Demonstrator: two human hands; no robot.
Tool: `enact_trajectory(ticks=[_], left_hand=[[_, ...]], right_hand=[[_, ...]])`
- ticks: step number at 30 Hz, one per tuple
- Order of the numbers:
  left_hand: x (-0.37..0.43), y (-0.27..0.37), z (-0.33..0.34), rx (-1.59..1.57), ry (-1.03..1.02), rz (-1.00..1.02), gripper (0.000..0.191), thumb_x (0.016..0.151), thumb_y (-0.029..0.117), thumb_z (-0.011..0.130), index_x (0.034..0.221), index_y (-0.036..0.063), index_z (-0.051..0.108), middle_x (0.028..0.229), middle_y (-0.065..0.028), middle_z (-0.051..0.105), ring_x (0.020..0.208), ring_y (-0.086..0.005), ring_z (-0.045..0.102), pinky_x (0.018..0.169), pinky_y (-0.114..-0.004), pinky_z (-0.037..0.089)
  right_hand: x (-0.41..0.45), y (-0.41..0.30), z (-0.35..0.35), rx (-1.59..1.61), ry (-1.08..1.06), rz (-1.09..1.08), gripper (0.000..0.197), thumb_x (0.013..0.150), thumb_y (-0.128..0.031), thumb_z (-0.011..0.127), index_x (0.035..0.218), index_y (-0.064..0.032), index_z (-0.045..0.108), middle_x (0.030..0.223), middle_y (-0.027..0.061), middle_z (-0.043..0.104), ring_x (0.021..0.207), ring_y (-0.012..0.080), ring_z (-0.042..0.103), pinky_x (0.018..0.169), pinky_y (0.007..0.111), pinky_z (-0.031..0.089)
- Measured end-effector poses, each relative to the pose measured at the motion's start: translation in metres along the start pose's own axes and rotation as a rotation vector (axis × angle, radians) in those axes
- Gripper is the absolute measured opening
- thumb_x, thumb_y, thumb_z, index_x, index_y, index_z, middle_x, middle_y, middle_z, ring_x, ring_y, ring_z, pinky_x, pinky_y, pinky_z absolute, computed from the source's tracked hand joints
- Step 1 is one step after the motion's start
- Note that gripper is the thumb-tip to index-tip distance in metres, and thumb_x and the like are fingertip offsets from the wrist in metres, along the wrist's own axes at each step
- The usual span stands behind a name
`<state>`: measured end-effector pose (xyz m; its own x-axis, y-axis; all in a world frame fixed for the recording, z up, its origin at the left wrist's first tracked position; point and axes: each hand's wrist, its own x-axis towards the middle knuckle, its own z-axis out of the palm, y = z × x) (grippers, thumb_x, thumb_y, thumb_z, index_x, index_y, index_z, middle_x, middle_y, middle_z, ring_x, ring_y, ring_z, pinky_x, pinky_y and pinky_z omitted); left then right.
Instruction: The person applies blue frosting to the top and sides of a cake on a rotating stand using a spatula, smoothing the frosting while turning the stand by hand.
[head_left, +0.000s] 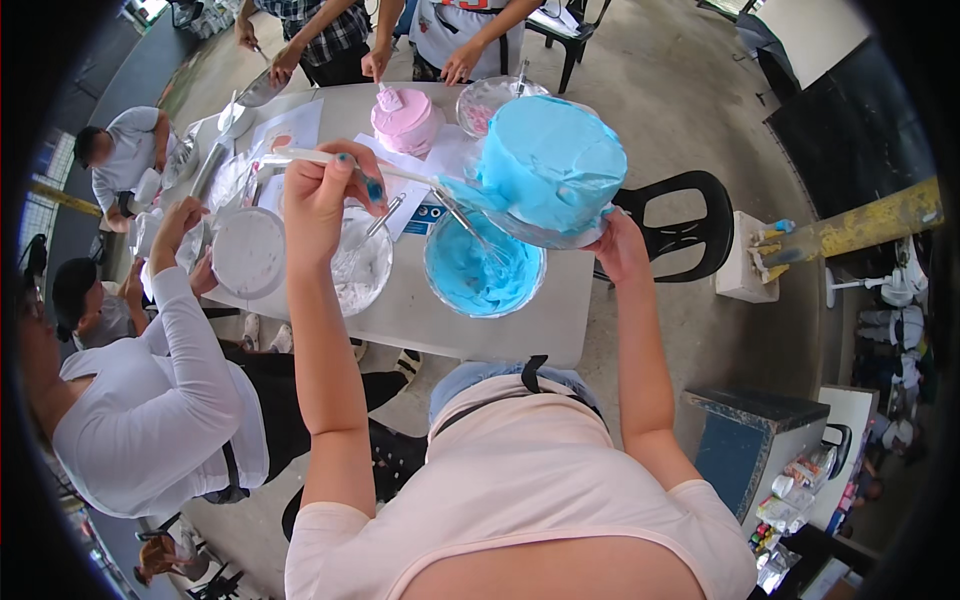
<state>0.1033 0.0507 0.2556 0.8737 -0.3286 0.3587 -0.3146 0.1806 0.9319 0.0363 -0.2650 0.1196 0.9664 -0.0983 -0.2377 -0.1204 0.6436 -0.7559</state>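
Note:
My left hand (330, 184) grips the pale handle of a spatula (405, 174), and blue icing is smeared on its fingers. The spatula's blade, coated in blue, touches the lower side of a cake (555, 154) covered in blue icing. From below and the right, my right hand (624, 244) holds that cake up by its round base board (551, 234), tilted above the table. Under it stands a mixing bowl of blue icing (484, 277) with a wire whisk (480, 232) resting inside. The cake hides part of the bowl's far rim.
On the table (465, 334) are a bowl of white icing (364, 262), a pink-iced cake (405, 120) and a bowl with pink remains (480, 112). Co-workers stand across and at my left, one with a white-iced cake (249, 253). A black plastic chair (709, 225) is at the right.

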Motion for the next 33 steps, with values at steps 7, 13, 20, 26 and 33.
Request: enact_trajectory(ticks=[7, 13, 20, 26, 33], left_hand=[[0.008, 0.005, -0.003, 0.002, -0.061, 0.03, 0.036, 0.081, 0.029, 0.049, 0.069, -0.0041, 0.051, 0.063, -0.0075, 0.053, 0.047, -0.0124, 0.053, 0.042, -0.019, 0.043], [0.009, 0.007, 0.02, -0.13, -0.166, -0.025, 0.036, 0.08, 0.028, 0.051, 0.065, -0.0049, 0.053, 0.063, -0.0071, 0.054, 0.046, -0.0123, 0.054, 0.041, -0.019, 0.044], [0.001, -0.006, 0.036, -0.092, -0.105, -0.092, 0.034, 0.083, 0.025, 0.046, 0.067, -0.004, 0.054, 0.063, -0.0072, 0.054, 0.046, -0.0125, 0.055, 0.04, -0.019, 0.044], [-0.011, -0.01, 0.004, -0.174, 0.0, 0.005, 0.039, 0.084, 0.036, 0.039, 0.072, 0.0006, 0.049, 0.062, -0.0065, 0.052, 0.044, -0.0133, 0.05, 0.04, -0.021, 0.042], [-0.025, -0.046, 0.025, -0.498, 0.11, -0.148, 0.036, 0.086, 0.036, 0.036, 0.074, 0.0039, 0.045, 0.065, -0.0034, 0.047, 0.047, -0.0126, 0.049, 0.04, -0.024, 0.04]], right_hand=[[0.007, -0.003, -0.006, -0.049, -0.052, 0.034, 0.029, 0.082, -0.019, 0.039, 0.102, 0.0005, 0.042, 0.091, 0.011, 0.055, 0.073, 0.0193, 0.059, 0.055, 0.033, 0.053], [0.011, -0.001, 0.006, -0.089, -0.067, 0.03, 0.032, 0.083, -0.023, 0.038, 0.102, 0.0022, 0.043, 0.092, 0.012, 0.055, 0.075, 0.0199, 0.059, 0.057, 0.034, 0.053], [0.009, 0.001, 0.009, -0.065, -0.139, 0.063, 0.032, 0.084, -0.022, 0.037, 0.103, 0.003, 0.043, 0.095, 0.0126, 0.054, 0.078, 0.0211, 0.058, 0.062, 0.036, 0.052], [0.001, -0.005, 0.009, -0.114, -0.076, 0.083, 0.032, 0.083, -0.022, 0.038, 0.104, 0.0013, 0.045, 0.093, 0.0099, 0.056, 0.077, 0.0186, 0.058, 0.06, 0.035, 0.052], [0.002, -0.003, 0.004, -0.116, -0.061, 0.09, 0.028, 0.081, -0.022, 0.042, 0.099, 0.0001, 0.047, 0.09, 0.0096, 0.056, 0.075, 0.0178, 0.058, 0.059, 0.034, 0.052]])
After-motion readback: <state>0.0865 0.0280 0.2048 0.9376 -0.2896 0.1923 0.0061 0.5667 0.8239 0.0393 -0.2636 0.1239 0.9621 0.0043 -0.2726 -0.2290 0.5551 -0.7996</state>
